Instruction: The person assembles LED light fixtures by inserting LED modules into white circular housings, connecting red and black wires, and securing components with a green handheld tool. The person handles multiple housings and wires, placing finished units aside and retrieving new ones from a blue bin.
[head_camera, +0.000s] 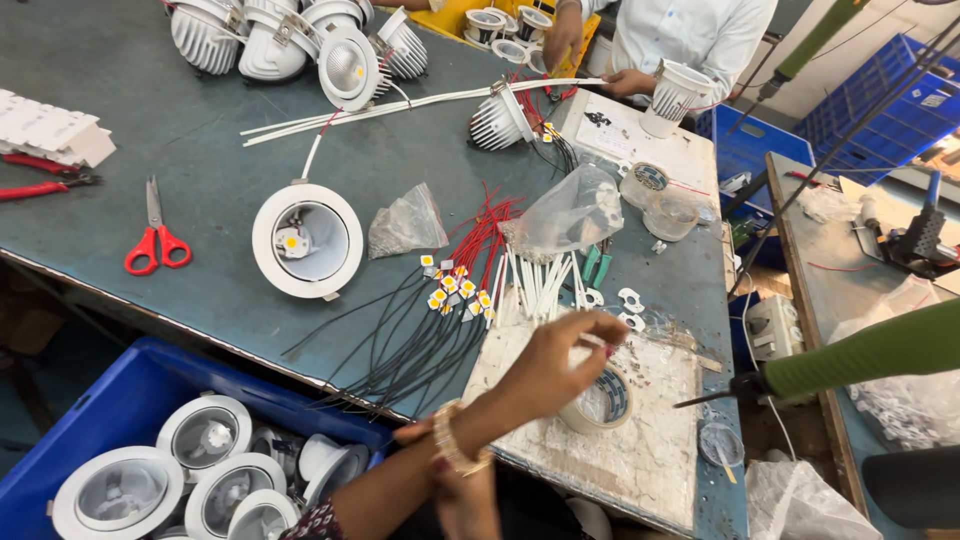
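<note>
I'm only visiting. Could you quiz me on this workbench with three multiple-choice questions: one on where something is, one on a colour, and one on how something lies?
1. Where does the tape roll lie?
A) on the white board, right by the reaching hand
B) inside a crate
C) next to the scissors

2. What colour are the handles of the scissors?
A) green
B) white
C) red

3. How does the round white lamp housing mid-table lie?
A) opening facing up
B) face down
C) standing on its edge

Answers:
1 A: the roll lies flat on the board just beyond the fingers.
2 C: both loops are bright red against the grey table.
3 A: you can look straight into it and see the small yellow chip inside.
</note>
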